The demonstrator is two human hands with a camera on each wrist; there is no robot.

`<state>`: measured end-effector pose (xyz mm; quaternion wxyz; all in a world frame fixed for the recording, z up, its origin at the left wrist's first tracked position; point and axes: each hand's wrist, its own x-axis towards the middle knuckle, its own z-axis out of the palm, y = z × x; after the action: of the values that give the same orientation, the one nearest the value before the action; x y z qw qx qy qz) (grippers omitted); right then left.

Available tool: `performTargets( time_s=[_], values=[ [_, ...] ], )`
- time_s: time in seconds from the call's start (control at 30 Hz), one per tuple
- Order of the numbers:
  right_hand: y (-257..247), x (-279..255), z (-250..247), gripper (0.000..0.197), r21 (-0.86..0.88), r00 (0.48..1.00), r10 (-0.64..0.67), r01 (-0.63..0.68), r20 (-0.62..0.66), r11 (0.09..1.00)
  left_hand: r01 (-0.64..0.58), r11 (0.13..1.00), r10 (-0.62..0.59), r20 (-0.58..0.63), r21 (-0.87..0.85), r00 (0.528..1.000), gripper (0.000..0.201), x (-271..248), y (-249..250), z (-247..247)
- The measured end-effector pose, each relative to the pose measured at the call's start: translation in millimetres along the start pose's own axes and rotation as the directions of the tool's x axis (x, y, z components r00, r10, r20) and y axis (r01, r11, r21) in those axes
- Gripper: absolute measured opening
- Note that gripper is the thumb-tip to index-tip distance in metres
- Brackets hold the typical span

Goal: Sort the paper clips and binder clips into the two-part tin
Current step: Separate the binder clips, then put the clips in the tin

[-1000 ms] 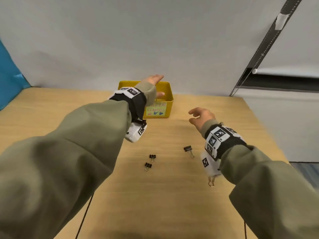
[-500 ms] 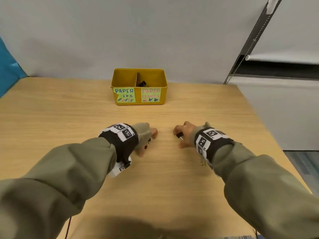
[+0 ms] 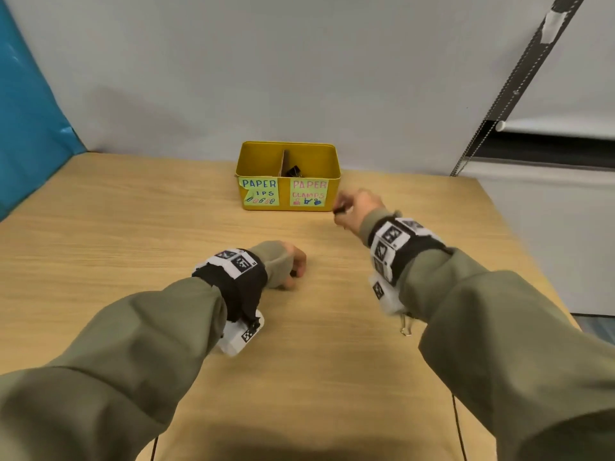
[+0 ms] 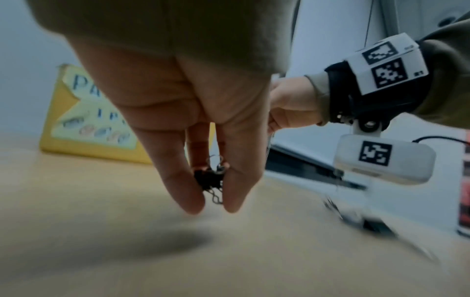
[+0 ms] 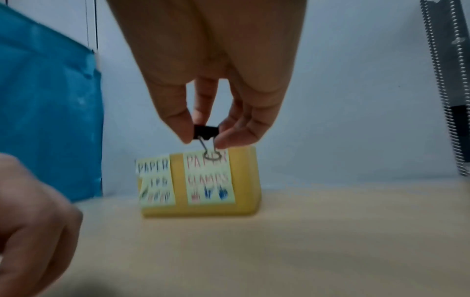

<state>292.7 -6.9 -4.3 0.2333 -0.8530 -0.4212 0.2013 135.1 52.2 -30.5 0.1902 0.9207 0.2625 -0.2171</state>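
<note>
A yellow two-part tin (image 3: 316, 151) stands at the table's far side, labelled PAPER CLIPS on the left and PAPER CLAMPS on the right. Black binder clips (image 3: 293, 170) lie in its right part. My right hand (image 3: 357, 207) is raised just right of the tin's front and pinches one black binder clip (image 5: 206, 132) between thumb and fingers, its wire handle hanging down. My left hand (image 3: 293, 266) is low over the table's middle and pinches small black binder clips (image 4: 209, 178) between its fingertips. The same tin (image 5: 250, 180) shows blurred ahead of the right hand.
A silver clip (image 3: 406, 326) lies on the wooden table (image 3: 133, 227) under my right forearm. A blue sheet (image 3: 30, 121) hangs at the left, a grey wall stands behind the tin, and a blind chain (image 3: 506, 88) hangs at the right.
Both hands came down from near the tin to the clips on the table and pinched them. Now the right hand has risen toward the tin with its clip; the left is barely off the table.
</note>
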Motion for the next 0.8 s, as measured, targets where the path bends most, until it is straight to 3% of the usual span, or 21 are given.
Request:
performTargets(
  time_s=[0.07, 0.13, 0.33, 0.47, 0.53, 0.67, 0.73, 0.8],
  values=[
    [-25.0, 19.9, -16.4, 0.016, 0.084, 0.986, -0.05, 0.064, -0.159, 0.994, -0.015, 0.997, 0.006, -0.12, -0.07, 0.993, 0.022, 1.8, -6.2, -25.0],
    [-44.8, 41.6, -32.1, 0.024, 0.091, 0.963, -0.075, 0.102, -0.259, 0.991, -0.039, 0.983, -0.004, -0.235, -0.179, 0.972, 0.017, 4.9, -9.9, -58.5],
    [-50.7, 65.5, -52.0, 0.04, 0.014, 0.982, -0.04, 0.044, -0.184, 0.999, -0.054, 0.958, -0.092, -0.48, -0.28, 0.872, 0.018, 32.6, -5.1, -145.8],
    [-15.2, 54.8, -51.7, 0.031, 0.0, 0.993, 0.008, -0.009, -0.121, 1.0, 0.089, 0.965, -0.194, -0.446, -0.246, 0.874, 0.047, 63.6, -5.3, -151.3],
    [7.7, 45.7, -53.2, 0.026, -0.041, 0.998, 0.051, -0.052, -0.047, 0.998, 0.12, 0.976, -0.191, -0.452, -0.18, 0.871, 0.056, 70.1, -2.8, -140.9],
    [56.9, 28.8, -62.8, 0.026, -0.27, 0.973, 0.183, -0.14, 0.139, 0.953, 0.017, 0.999, -0.038, -0.549, -0.044, 0.835, 0.047, 67.7, 29.3, -109.4],
    [73.7, 19.6, -65.2, 0.041, -0.41, 0.934, 0.277, -0.166, 0.226, 0.897, -0.105, 0.994, 0.076, -0.482, -0.034, 0.873, 0.046, 61.4, 54.8, -85.4],
    [89.1, 7.5, -66.2, 0.055, -0.508, 0.895, 0.346, -0.167, 0.281, 0.845, -0.234, 0.972, 0.22, -0.331, -0.002, 0.918, 0.052, 50.8, 85.9, -53.8]
  ],
)
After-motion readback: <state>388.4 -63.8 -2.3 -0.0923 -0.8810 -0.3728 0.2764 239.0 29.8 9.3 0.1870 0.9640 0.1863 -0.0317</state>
